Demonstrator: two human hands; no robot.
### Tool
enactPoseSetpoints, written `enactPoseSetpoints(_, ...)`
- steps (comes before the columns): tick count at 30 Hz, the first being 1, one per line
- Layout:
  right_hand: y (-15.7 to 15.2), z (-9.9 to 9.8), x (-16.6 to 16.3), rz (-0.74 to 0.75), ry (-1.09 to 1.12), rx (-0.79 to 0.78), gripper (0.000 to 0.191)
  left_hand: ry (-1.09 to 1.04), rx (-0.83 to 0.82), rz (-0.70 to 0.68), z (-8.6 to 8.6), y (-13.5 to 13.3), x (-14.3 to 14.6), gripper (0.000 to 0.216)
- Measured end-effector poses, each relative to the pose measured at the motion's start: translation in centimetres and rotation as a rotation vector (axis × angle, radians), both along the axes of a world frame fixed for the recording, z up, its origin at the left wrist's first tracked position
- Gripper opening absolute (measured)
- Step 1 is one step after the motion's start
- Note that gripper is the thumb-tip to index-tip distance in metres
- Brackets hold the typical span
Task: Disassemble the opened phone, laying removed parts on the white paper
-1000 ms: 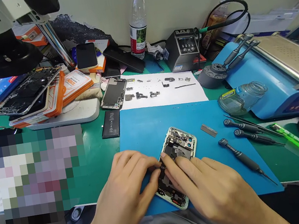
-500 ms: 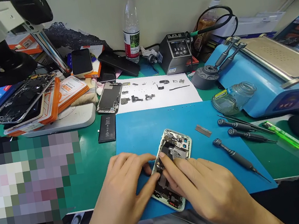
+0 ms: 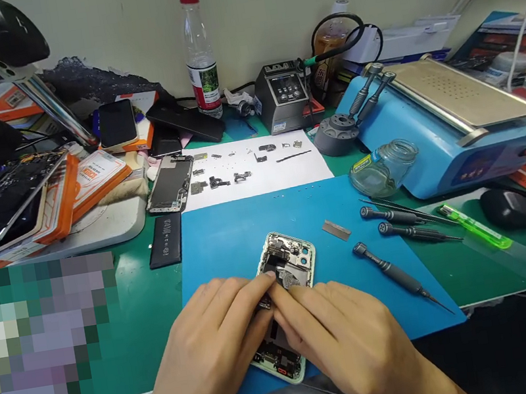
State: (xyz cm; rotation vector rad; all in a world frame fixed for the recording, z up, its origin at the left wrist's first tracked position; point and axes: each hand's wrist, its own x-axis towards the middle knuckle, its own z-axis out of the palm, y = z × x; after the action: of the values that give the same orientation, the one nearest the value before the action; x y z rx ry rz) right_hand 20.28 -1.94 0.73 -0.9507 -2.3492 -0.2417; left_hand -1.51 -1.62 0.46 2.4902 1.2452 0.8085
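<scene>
An opened phone body (image 3: 296, 251) with a pale green frame lies slanted on the blue mat (image 3: 229, 235), its inside facing up. Over its middle, my left hand (image 3: 209, 332) pinches a small dark circuit part (image 3: 264, 302) between thumb and forefinger. My right hand (image 3: 348, 326) meets it from the other side, fingers drawn together at the same part. Fingertips hide most of the part, so its exact kind does not show. The phone's camera openings are at the upper right, and screws and connectors show at its lower end.
Screwdrivers (image 3: 395, 272), a thin metal blade (image 3: 337, 230) and a glass jar (image 3: 383, 168) lie to the right. Small phone parts sit on white paper (image 3: 242, 190) behind. A battery (image 3: 164, 239) and screen (image 3: 170, 184) are at left. A blue heating plate machine (image 3: 436, 156) stands right.
The head view has turned slightly right, so everything sits further left. My left fingers have closed over the small part, and both hands' fingertips have come together.
</scene>
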Motion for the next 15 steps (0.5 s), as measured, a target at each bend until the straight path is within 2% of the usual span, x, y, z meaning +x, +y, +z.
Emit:
enactPoseSetpoints(3, -0.1, 0.1, 0.9, -0.031, 0.174, -0.114, 0.018, -0.016, -0.016, -0.013, 0.0, 0.0, 0.0, 0.026)
enactPoseSetpoints(6, 0.4, 0.6, 1.8, -0.187, 0.305, -0.226, 0.018, -0.037, -0.037, -0.012, 0.0, 0.0, -0.2, 0.025)
enactPoseSetpoints(9, 1.9, 1.1, 2.2, -0.310, 0.257, -0.221, 0.016, -0.044, -0.032, -0.011, -0.1, 0.0, -0.2, 0.025)
enactPoseSetpoints(15, 4.5, 1.4, 1.2, -0.275, 0.048, -0.243, 0.019, -0.041, -0.045, -0.008, -0.2, 0.1, 0.1, 0.024)
